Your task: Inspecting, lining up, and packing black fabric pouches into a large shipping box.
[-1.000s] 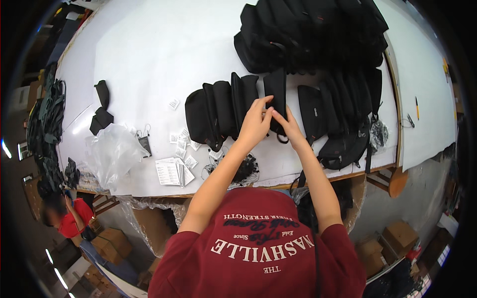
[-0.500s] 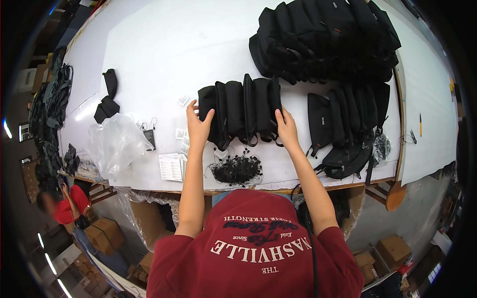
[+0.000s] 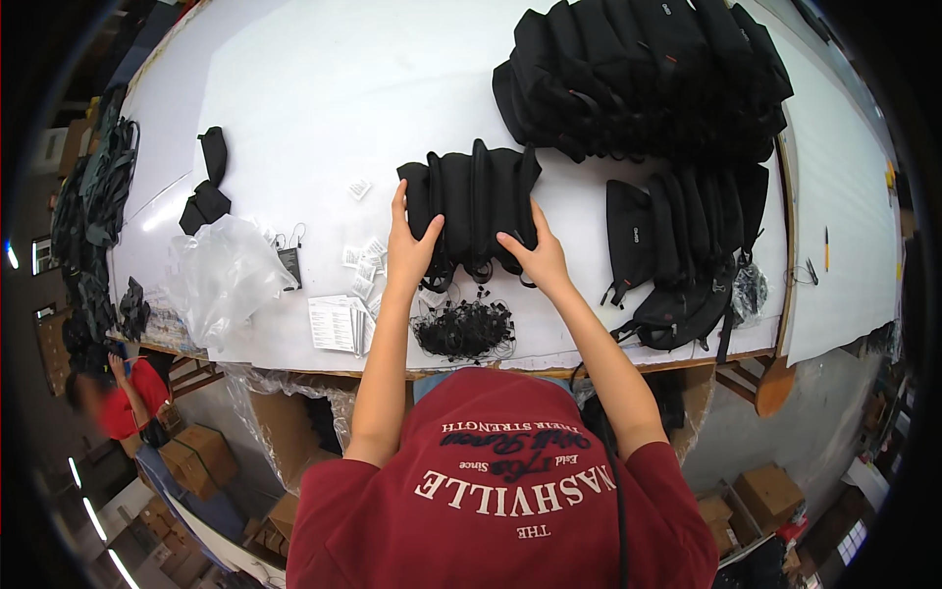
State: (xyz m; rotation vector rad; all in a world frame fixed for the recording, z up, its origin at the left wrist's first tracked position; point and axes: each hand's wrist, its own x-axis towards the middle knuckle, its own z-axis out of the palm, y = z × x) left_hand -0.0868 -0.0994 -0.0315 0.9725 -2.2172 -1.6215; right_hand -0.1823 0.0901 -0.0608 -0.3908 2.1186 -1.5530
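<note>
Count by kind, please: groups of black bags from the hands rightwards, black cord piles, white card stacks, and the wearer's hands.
Black bag groups: 3 (middle row, far pile, right cluster)
Black cord pile: 1
White card stack: 1
Hands: 2 (left hand, right hand)
Total: 7

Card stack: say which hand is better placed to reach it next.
Likely the left hand, at the left end of the held bags: it is nearer the card stack than the right hand opposite.
</note>
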